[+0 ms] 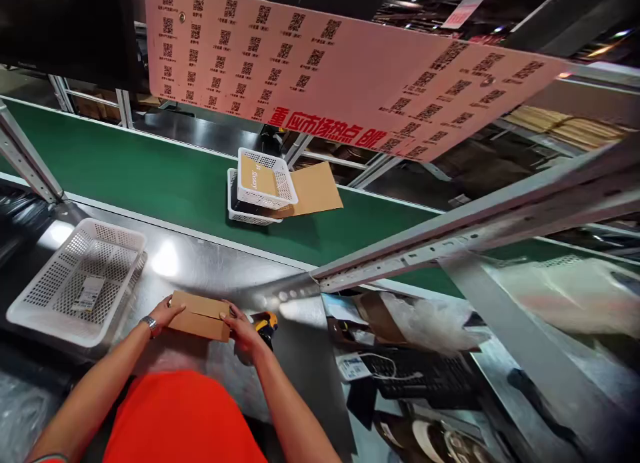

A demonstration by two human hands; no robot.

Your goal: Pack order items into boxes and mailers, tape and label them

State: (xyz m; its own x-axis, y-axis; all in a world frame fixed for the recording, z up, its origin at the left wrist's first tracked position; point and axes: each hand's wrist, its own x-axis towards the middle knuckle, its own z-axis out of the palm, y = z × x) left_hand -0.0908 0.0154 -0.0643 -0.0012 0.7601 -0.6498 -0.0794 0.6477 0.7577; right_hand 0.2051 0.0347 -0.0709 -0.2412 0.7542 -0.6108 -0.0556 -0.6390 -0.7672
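A small brown cardboard box (200, 314) lies on the steel worktop (210, 266) in front of me. My left hand (165, 313) grips its left end, and a watch sits on that wrist. My right hand (243, 331) grips its right end with the fingers curled over the edge. A yellow and black handheld scanner (265, 324) lies just right of my right hand.
A white mesh basket (40, 296) with a label inside stands at the left. On the green conveyor belt (150, 176) ride two stacked white baskets (280, 189) with cardboard. A metal bar (450, 239) crosses at right above a keyboard (415, 376) and plastic bags.
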